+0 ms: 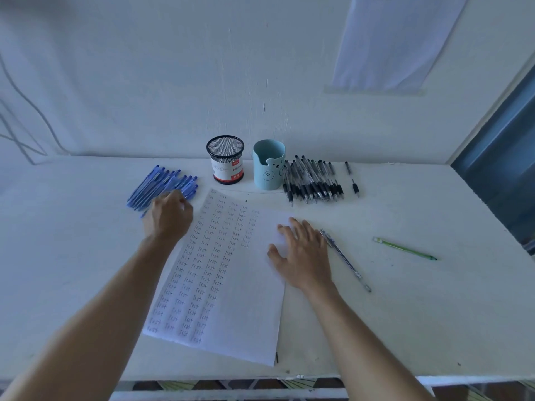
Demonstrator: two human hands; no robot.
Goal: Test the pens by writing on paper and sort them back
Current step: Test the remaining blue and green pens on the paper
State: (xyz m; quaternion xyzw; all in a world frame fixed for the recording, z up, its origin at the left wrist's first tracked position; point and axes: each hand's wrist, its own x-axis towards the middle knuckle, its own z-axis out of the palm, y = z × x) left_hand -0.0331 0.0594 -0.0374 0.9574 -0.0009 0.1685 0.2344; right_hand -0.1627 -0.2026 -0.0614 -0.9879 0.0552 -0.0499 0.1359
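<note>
A white sheet of paper (246, 308) lies in front of me, its left half filled with columns of the handwritten word "test". My right hand (304, 251) rests flat on the sheet's right side with fingers spread. My left hand (169, 217) is at the near end of a pile of blue pens (162, 182), fingers curled around one blue pen whose end pokes out at the hand's lower left. A pile of black pens (312, 180) lies at the back right.
A black mesh pen cup (225, 160) and a teal bear cup (268, 164) stand by the wall between the two piles. A single black pen (351, 179) lies right of the black pile. A clear pen (346, 260) and a green pen (405, 249) lie right of the paper.
</note>
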